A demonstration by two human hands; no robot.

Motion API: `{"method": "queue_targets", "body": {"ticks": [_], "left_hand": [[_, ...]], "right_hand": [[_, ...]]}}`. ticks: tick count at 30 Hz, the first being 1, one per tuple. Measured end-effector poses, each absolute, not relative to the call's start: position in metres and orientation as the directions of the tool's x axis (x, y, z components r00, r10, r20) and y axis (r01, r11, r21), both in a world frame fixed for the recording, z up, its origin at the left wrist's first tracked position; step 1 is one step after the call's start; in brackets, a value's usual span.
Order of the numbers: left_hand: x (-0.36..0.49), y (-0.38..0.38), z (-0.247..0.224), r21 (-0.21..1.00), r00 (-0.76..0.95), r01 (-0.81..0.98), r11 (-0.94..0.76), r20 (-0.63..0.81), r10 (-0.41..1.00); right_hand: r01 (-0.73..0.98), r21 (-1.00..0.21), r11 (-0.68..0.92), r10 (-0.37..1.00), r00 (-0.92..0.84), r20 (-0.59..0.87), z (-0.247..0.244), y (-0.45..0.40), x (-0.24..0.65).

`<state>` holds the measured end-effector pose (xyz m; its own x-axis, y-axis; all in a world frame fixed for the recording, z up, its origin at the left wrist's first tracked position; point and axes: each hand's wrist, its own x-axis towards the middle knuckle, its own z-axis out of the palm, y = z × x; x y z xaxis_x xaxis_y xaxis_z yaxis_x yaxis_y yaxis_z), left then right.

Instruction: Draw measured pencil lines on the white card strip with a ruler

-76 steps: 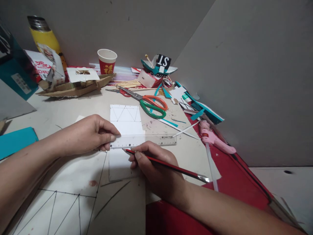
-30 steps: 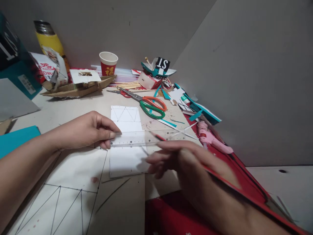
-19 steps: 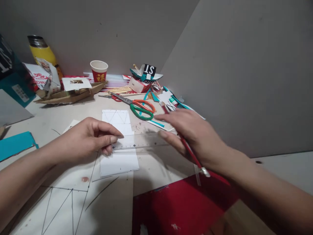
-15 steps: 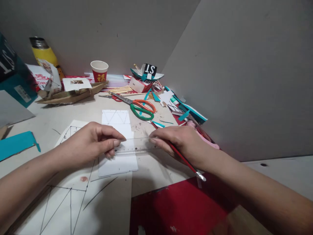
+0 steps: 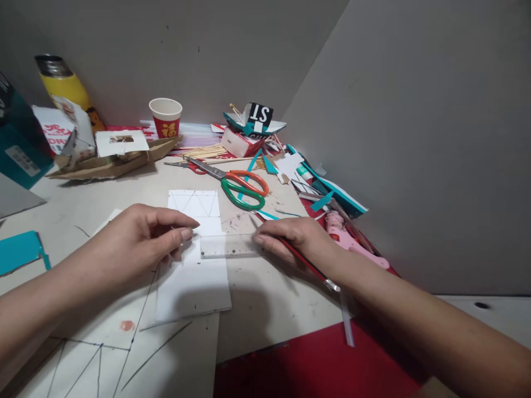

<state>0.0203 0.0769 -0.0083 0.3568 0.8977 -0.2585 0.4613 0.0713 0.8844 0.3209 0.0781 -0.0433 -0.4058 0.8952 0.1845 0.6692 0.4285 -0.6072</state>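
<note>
My right hand (image 5: 298, 240) pinches a clear ruler (image 5: 219, 247) between thumb and fingers. It also holds a red-and-black pencil (image 5: 305, 263), whose metal end points down towards my wrist. The ruler's far end crosses a white folded paper (image 5: 193, 290), on which a zigzag is drawn near the top. Just left of the ruler is my left hand (image 5: 157, 229), its thumb and forefinger apart with nothing between them. Below that hand lies a large sheet (image 5: 83, 370) with ruled lines, partly hidden by my forearm.
Scissors (image 5: 244, 188) with orange and green handles lie beyond the paper. Behind them stand a paper cup (image 5: 166, 119), a cardboard boat (image 5: 120, 160) and a teal boat (image 5: 253, 124). Scraps and a pink glue gun (image 5: 352, 243) line the right edge; a yellow bottle (image 5: 64, 88) is back left.
My left hand has let go of the ruler's end and drawn back left. The right hand still holds ruler and pencil. The view has shifted slightly.
</note>
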Motion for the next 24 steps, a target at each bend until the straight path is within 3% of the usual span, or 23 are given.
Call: {"method": "queue_targets", "body": {"ticks": [3,5,13,24], "left_hand": [[0.025,0.083,-0.002,0.849,0.387,0.523,0.075,-0.314,0.867],[0.032,0.088,-0.002,0.824,0.398,0.562,0.073,-0.347,0.849],[0.054,0.106,-0.017,0.856,0.555,0.516,0.008,-0.342,0.759],[0.055,0.105,-0.028,0.858,0.533,0.513,0.004,-0.322,0.782]], "right_hand": [[0.696,-0.451,0.558,0.813,-0.568,0.129,-0.044,0.081,0.321],[0.704,-0.417,0.575,0.807,-0.573,0.145,-0.045,0.083,0.322],[0.681,-0.395,0.617,0.781,-0.593,0.197,-0.053,0.083,0.325],[0.657,-0.393,0.644,0.760,-0.607,0.232,-0.056,0.084,0.326]]}}
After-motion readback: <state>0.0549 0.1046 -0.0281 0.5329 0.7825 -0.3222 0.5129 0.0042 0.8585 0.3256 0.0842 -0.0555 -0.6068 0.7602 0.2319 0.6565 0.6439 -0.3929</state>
